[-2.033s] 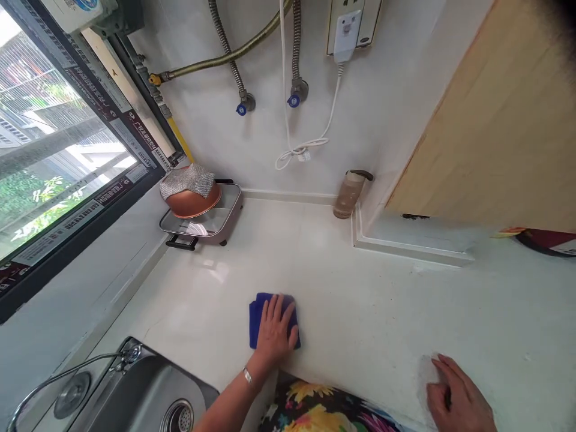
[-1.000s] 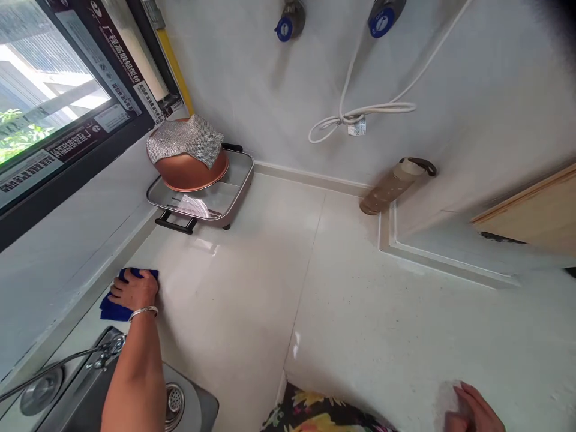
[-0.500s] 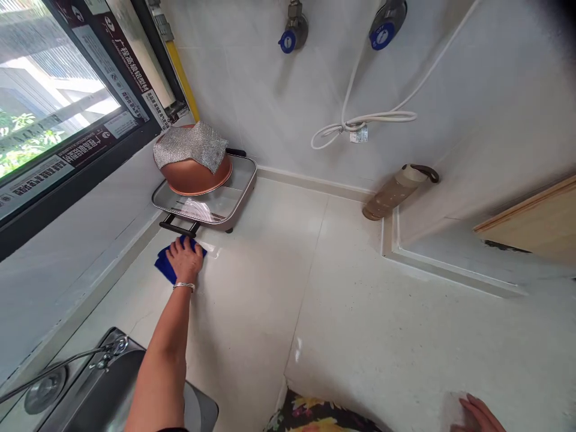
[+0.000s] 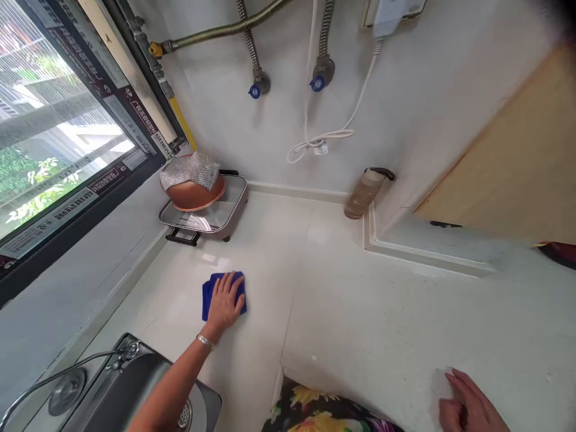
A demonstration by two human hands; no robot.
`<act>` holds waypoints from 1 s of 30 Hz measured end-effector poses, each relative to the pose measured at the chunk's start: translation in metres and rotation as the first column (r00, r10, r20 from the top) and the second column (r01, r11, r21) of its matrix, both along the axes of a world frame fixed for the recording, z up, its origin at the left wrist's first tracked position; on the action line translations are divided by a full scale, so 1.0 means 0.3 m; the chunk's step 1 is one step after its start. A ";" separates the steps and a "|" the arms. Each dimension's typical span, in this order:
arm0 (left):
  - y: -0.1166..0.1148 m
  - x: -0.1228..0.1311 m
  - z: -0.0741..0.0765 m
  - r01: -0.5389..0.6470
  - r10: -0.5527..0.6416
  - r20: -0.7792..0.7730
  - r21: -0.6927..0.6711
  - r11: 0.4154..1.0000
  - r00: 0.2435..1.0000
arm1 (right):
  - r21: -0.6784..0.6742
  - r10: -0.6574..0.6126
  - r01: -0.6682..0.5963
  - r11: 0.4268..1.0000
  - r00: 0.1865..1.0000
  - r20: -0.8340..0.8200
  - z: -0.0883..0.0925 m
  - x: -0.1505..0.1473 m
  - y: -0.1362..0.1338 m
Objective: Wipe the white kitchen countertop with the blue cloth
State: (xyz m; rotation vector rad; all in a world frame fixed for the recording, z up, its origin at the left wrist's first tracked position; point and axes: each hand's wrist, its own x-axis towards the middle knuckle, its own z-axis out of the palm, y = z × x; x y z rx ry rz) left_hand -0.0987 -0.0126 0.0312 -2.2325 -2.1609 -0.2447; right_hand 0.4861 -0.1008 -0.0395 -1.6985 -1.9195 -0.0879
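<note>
My left hand (image 4: pixel 225 303) lies on a folded blue cloth (image 4: pixel 207 297) and holds it down against the white counter (image 4: pixel 265 264). Its fingers spread over the top of the cloth, and a silver bracelet (image 4: pixel 206 341) circles the wrist. At the lower right, my right hand (image 4: pixel 472 403) rests by the counter with its fingers partly bent and a gap between thumb and forefinger. Nothing shows in it. Beyond the cloth stands an electric pan (image 4: pixel 234 213) with black handles, bearing a copper-coloured pot (image 4: pixel 195 195) draped with a silvery mesh cloth (image 4: pixel 193 170).
A steel sink (image 4: pixel 135 390) with a tap lies at the lower left. By the wall corner a brownish bottle (image 4: pixel 363 195) leans. A coiled white cord (image 4: pixel 306 147) hangs on the wall, and a wooden panel (image 4: pixel 508 174) juts in from the right. A window (image 4: pixel 54 126) is at the left.
My left hand has drawn the blue cloth away from the pan's front handle, to the right and nearer to me. The view has shifted, showing more of the wall. My right hand shows more fully.
</note>
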 end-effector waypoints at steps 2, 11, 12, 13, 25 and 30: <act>-0.080 0.037 -0.005 0.066 -0.066 -0.006 0.000 0.998 0.998 | 0.032 0.003 -0.002 0.999 1.000 -0.009 0.001 -0.004 0.003; -0.377 0.122 0.023 0.355 -0.355 0.004 -0.053 0.933 0.935 | 0.052 -0.032 0.035 0.998 0.999 -0.043 -0.003 -0.022 0.006; -0.385 0.110 0.029 0.392 -0.392 0.020 -0.070 0.917 0.920 | 0.049 -0.036 0.038 0.998 0.999 -0.041 -0.001 -0.024 0.006; -0.386 0.093 0.035 0.435 -0.433 0.042 -0.087 0.896 0.900 | 0.047 -0.038 0.040 0.998 0.999 -0.038 0.002 -0.026 0.006; -0.049 -0.179 0.021 0.291 -0.280 0.103 -0.110 0.951 0.954 | -0.026 -0.061 0.061 0.998 0.998 -0.015 0.020 -0.022 -0.006; 0.145 -0.238 0.004 0.042 -0.040 0.063 -0.029 0.999 0.997 | -0.046 -0.080 0.079 0.996 0.997 -0.010 0.034 -0.028 -0.010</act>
